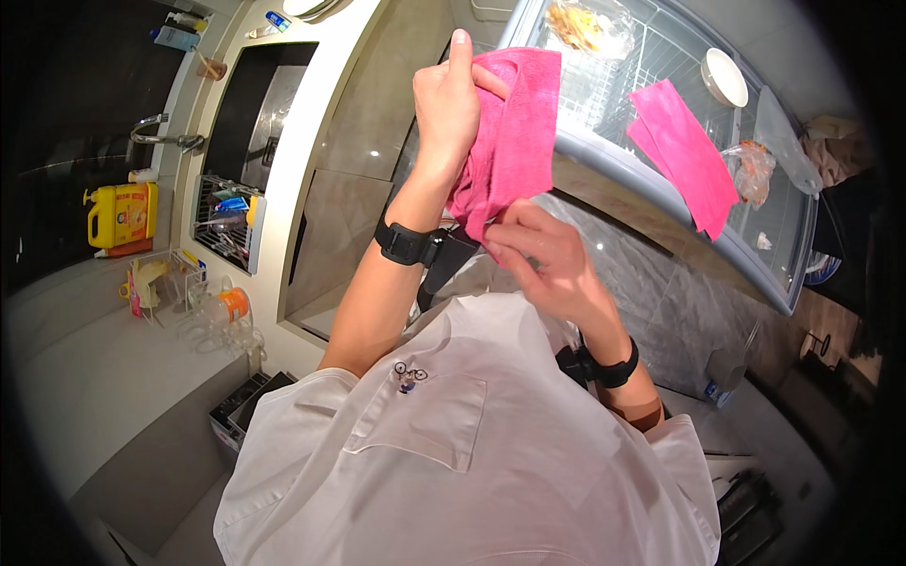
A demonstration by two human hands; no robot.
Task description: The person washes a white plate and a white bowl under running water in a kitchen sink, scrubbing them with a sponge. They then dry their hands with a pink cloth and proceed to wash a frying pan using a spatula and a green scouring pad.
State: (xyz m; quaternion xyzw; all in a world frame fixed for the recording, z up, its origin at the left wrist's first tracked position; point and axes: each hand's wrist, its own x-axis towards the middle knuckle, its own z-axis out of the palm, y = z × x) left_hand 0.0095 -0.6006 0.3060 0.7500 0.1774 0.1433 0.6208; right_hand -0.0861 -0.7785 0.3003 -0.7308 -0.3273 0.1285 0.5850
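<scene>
A pink cloth (524, 134) hangs folded between my two hands, over the gap between the counter and a glass-topped freezer. My left hand (447, 106) grips its upper left side, thumb pointing up and one finger lying across a fold. Below it, my right hand (545, 251) pinches the gathered lower corner with thumb and fingers. Another folded pink cloth (683, 156) lies on the glass top of the freezer (609, 166), its lower end reaching over the grey front rim.
On the freezer are a white bowl (724, 76), a plastic bag of food (591, 27) and a smaller bag (750, 173). At left, the counter (311, 141) holds a sink (272, 113), faucet (170, 138), utensil rack (230, 223), yellow jug (122, 214) and plastic bottle (223, 305).
</scene>
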